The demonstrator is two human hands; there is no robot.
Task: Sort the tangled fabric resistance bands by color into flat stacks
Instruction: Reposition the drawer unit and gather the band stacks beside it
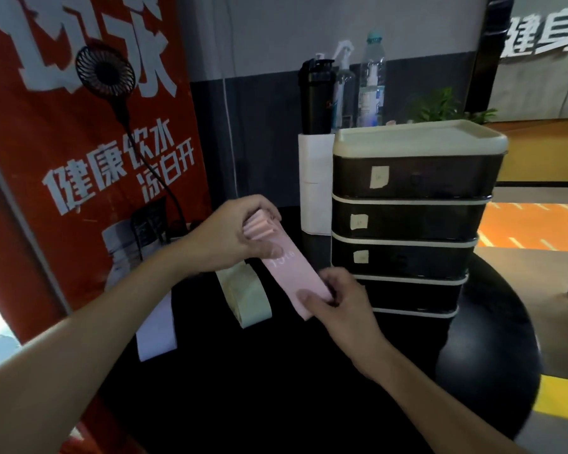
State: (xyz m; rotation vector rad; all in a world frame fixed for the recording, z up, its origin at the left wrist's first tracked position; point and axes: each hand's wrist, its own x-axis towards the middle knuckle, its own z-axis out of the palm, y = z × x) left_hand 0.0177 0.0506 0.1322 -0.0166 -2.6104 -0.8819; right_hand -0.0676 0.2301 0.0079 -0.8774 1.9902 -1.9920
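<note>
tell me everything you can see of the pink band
The pink band is a flat, pale pink strip that looks like fabric, with faint white print too blurred to read. It is held slantwise over the black table, its far end bunched in the left hand, its near end pinched by the right hand.

A single view is taken from the head, angled forward and down (wide-angle, edges bowed). The desk (pixel 276 388) is seen from close above, with the drawers (pixel 407 221) at its far side and a red banner (pixel 63 152) leftward.
</note>
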